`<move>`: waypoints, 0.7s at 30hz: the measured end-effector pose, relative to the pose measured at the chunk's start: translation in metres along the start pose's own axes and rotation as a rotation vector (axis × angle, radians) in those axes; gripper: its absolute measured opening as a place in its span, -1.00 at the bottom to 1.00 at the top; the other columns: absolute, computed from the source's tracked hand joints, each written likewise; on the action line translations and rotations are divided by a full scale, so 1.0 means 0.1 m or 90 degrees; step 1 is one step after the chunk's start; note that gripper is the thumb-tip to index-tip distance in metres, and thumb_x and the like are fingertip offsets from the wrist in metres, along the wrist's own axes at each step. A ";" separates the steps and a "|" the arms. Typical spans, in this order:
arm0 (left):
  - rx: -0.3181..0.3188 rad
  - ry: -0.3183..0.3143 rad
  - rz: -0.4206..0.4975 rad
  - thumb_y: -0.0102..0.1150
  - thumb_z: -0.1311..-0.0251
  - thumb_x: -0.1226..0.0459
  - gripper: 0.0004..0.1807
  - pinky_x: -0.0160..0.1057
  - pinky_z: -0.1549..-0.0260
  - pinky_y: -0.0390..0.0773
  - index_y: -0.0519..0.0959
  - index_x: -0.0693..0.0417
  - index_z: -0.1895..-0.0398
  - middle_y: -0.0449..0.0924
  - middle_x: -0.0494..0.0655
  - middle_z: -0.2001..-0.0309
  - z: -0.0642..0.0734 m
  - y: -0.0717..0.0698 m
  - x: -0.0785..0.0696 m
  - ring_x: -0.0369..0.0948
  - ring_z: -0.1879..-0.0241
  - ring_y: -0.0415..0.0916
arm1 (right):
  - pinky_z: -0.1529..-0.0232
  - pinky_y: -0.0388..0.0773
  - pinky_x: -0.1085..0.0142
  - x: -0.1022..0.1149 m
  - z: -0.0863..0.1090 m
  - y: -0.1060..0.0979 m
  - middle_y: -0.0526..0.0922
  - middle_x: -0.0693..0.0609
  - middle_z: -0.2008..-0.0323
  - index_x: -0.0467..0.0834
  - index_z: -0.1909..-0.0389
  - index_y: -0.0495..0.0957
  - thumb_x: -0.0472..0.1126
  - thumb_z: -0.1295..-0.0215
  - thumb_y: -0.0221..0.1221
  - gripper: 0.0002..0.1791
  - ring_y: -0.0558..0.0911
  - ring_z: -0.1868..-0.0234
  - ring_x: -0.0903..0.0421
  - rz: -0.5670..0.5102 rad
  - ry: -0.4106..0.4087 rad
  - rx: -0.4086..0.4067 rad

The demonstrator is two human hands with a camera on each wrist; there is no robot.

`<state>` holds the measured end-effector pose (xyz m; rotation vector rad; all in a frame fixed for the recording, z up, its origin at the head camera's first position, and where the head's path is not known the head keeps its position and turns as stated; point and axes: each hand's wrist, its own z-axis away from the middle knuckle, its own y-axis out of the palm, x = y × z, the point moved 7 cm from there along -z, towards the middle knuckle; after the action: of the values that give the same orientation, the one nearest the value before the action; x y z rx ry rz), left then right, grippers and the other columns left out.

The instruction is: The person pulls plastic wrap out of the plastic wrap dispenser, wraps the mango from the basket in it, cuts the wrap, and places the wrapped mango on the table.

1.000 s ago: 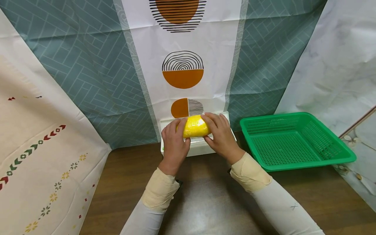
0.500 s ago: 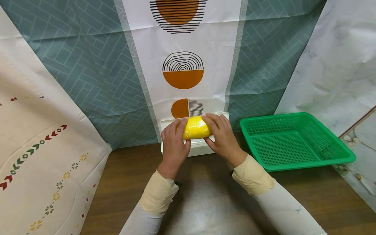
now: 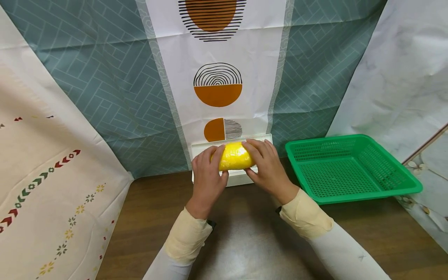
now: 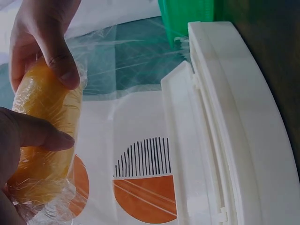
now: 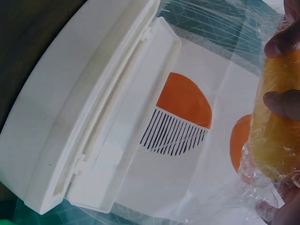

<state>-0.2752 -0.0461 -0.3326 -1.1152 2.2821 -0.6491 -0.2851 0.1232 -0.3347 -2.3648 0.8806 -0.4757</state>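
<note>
The left hand (image 4: 28,131) and, beyond it, the right hand (image 4: 44,30) are gripping a yellow roll (image 4: 47,110), clear film (image 4: 51,204) bunching at its near end. To the right, a white case (image 4: 248,117) is standing open, a green basket (image 4: 190,16) showing beyond.

The back is covered by a pale-lined teal cloth (image 3: 105,85), its white central panel (image 3: 218,52) printed with 3 orange-and-black round motifs (image 3: 217,95). The left side is hung with a cream printed cloth (image 3: 45,202), the right with a marbled white sheet (image 3: 399,85). Pale glare (image 3: 238,256) is reflected by the dark wooden tabletop (image 3: 150,233).
</note>
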 end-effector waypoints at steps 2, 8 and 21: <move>0.005 0.003 -0.001 0.56 0.11 0.42 -0.24 0.19 -0.15 0.37 0.53 0.11 -0.28 0.53 0.12 -0.12 0.03 -0.02 -0.02 0.13 -0.12 0.47 | -0.38 0.25 -0.32 0.02 0.02 -0.01 0.46 -0.23 -0.29 -0.19 -0.41 0.36 -0.33 0.13 0.64 0.00 0.50 -0.22 -0.24 0.001 0.004 0.005; 0.030 0.011 -0.011 0.62 0.15 0.39 -0.23 0.21 -0.14 0.39 0.55 0.12 -0.25 0.54 0.13 -0.08 0.13 -0.06 -0.07 0.13 -0.09 0.50 | -0.39 0.25 -0.30 0.09 0.14 -0.02 0.47 -0.23 -0.27 -0.20 -0.41 0.37 -0.31 0.15 0.66 0.02 0.49 -0.24 -0.23 -0.003 0.012 0.028; 0.133 0.022 -0.064 0.71 0.23 0.32 -0.18 0.24 -0.12 0.41 0.54 0.09 -0.22 0.57 0.10 0.00 0.44 -0.03 -0.16 0.11 0.01 0.56 | -0.33 0.28 -0.37 0.18 0.52 0.03 0.54 -0.21 -0.17 -0.23 -0.31 0.46 -0.25 0.24 0.68 -0.02 0.55 -0.16 -0.24 -0.012 0.010 0.062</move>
<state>-0.2376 -0.0432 -0.3596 -1.1293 2.1387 -0.9294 -0.2475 0.1290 -0.3740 -2.2856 0.8238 -0.5339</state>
